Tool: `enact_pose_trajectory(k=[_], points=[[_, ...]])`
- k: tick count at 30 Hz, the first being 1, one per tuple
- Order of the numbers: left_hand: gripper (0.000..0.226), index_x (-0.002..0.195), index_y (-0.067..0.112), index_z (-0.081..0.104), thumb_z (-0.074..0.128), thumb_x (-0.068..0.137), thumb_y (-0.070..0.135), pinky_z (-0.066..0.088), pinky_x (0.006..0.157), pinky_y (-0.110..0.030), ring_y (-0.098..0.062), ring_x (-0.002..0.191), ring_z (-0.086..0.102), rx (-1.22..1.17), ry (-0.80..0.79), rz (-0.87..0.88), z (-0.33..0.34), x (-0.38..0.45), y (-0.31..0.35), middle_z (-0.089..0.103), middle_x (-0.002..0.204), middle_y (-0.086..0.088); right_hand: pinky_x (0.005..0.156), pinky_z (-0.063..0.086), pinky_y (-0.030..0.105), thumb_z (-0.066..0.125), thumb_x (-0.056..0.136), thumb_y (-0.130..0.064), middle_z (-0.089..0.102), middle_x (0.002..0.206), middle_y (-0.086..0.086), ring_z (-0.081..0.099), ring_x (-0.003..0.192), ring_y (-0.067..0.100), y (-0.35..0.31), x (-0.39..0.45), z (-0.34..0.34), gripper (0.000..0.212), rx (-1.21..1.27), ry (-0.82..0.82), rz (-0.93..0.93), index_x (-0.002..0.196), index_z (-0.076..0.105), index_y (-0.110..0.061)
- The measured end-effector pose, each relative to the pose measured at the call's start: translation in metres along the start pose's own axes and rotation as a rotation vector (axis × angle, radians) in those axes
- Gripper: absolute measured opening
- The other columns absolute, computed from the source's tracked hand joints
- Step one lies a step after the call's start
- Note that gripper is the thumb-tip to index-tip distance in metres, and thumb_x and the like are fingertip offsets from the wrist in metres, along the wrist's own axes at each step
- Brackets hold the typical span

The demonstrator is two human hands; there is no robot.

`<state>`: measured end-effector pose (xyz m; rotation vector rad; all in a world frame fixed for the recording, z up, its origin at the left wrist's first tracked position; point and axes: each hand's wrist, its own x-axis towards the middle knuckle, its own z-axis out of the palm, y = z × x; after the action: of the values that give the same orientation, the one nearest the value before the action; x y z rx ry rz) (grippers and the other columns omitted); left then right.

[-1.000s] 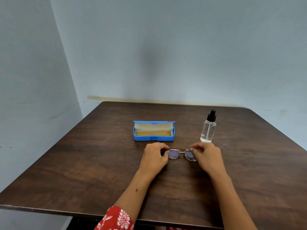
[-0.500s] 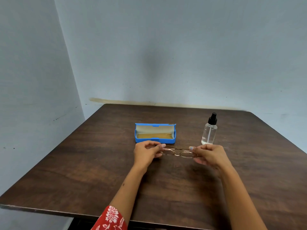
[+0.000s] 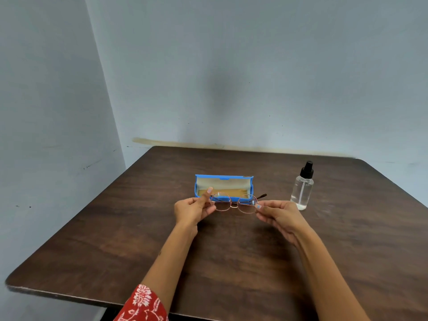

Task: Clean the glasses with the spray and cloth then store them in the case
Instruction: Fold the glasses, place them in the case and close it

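Thin gold-rimmed glasses (image 3: 234, 202) hang above the dark wooden bench (image 3: 115, 239), lenses facing the camera, held at both ends. The left hand (image 3: 193, 209) pinches the left rim, its fingers (image 3: 206, 195) closed on the frame; the right hand (image 3: 278, 214) pinches the right rim the same way. One temple tip pokes out to the right behind the lenses. Just beyond the glasses the blue case (image 3: 223, 178) lies open on the bench, with a tan cloth (image 3: 228, 191) inside it. A clear spray (image 3: 302, 188) with a black top stands upright right of the case, near the right hand.
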<state>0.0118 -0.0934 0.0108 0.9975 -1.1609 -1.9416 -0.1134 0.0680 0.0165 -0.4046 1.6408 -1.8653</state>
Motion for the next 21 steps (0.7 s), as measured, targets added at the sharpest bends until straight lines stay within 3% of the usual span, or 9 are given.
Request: enact_pose_trajectory(k=[3,6,8,12,15,18,21], points=[[0.016,0.082,-0.005,0.066,0.075,0.074,0.007,0.059,0.072,-0.03,-0.022,0.08,0.069,0.001,-0.048,0.0,-0.004,0.005,0.008,0.069,0.085,-0.017,0.056,0.054,0.016,0.062,0.083,0.008,0.065,0.075,0.013,0.06,0.067,0.015,0.0,0.007,0.009,0.004,0.008,0.031,-0.016,0.082,0.065,0.006],[0.009,0.087,-0.01,0.064,0.066,0.078,-0.009,0.059,0.062,-0.023,-0.024,0.077,0.067,0.002,-0.104,0.007,-0.007,0.009,0.017,0.067,0.083,-0.019,0.053,0.053,0.016,0.064,0.083,0.004,0.064,0.069,0.011,0.059,0.058,0.012,-0.004,0.015,0.017,0.002,0.055,0.085,-0.005,0.083,0.066,0.005],[0.01,0.089,-0.009,0.064,0.065,0.078,-0.009,0.058,0.059,-0.021,-0.023,0.075,0.066,0.015,-0.104,0.015,-0.008,0.012,0.02,0.066,0.082,-0.019,0.054,0.054,0.017,0.067,0.082,0.0,0.065,0.069,0.012,0.058,0.057,0.013,-0.004,0.023,0.022,0.004,0.02,0.13,-0.006,0.083,0.067,0.004],[0.007,0.086,-0.003,0.065,0.067,0.08,-0.002,0.057,0.055,-0.018,-0.022,0.075,0.067,0.076,-0.045,0.039,-0.005,0.023,0.02,0.068,0.084,-0.018,0.073,0.056,0.03,0.07,0.08,-0.006,0.069,0.07,0.01,0.059,0.057,0.014,0.001,0.038,0.035,0.003,-0.164,0.262,-0.029,0.079,0.072,-0.003],[0.004,0.085,0.001,0.067,0.067,0.082,0.002,0.056,0.053,-0.017,-0.018,0.068,0.066,0.17,0.016,0.084,-0.002,0.031,0.019,0.068,0.081,-0.015,0.065,0.052,0.024,0.069,0.082,-0.011,0.066,0.065,0.003,0.056,0.056,0.009,-0.001,0.04,0.042,0.015,-0.331,0.314,-0.085,0.068,0.068,-0.016],[0.008,0.088,0.001,0.068,0.067,0.083,0.008,0.056,0.057,-0.023,-0.015,0.055,0.062,0.329,0.064,0.165,0.001,0.039,0.019,0.069,0.073,-0.012,0.07,0.052,0.028,0.069,0.083,-0.015,0.063,0.067,0.0,0.055,0.066,0.012,-0.001,0.043,0.044,0.006,-0.442,0.296,-0.13,0.082,0.073,-0.012],[0.012,0.086,0.002,0.071,0.066,0.085,0.014,0.05,0.049,-0.019,-0.009,0.045,0.059,0.519,0.11,0.273,0.005,0.043,0.02,0.068,0.064,-0.009,0.084,0.046,0.032,0.067,0.085,-0.019,0.067,0.08,0.002,0.056,0.084,0.014,0.0,0.047,0.045,0.02,-0.573,0.299,-0.182,0.1,0.073,-0.008]])
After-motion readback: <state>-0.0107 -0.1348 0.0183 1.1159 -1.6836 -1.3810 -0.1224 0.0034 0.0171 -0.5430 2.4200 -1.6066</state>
